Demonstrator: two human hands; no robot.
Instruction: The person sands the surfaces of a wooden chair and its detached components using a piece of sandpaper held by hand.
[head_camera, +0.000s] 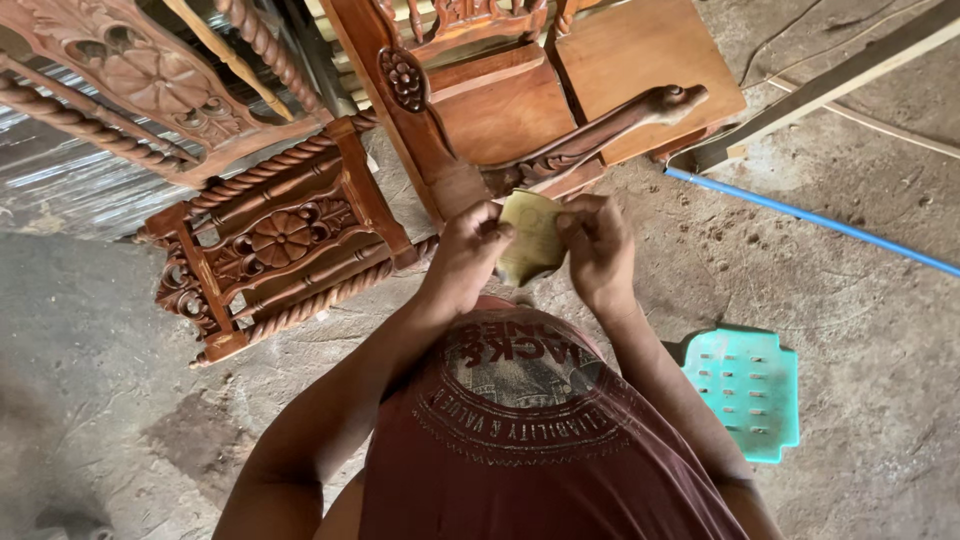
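Left hand (468, 248) and right hand (597, 243) pinch a folded, yellowish sheet of sandpaper (531, 238) between clenched fingertips. A carved brown wooden chair (520, 100) stands just beyond.

— What sort of place is this?
— A furniture workshop: carved chairs (520, 110) and a carved panel (275, 240) stand just beyond the hands, on a dusty concrete floor (850, 260).

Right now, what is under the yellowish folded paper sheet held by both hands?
Under the yellowish folded paper sheet, held by left hand and right hand, lies dusty concrete floor; the sheet covers what lies directly beneath.
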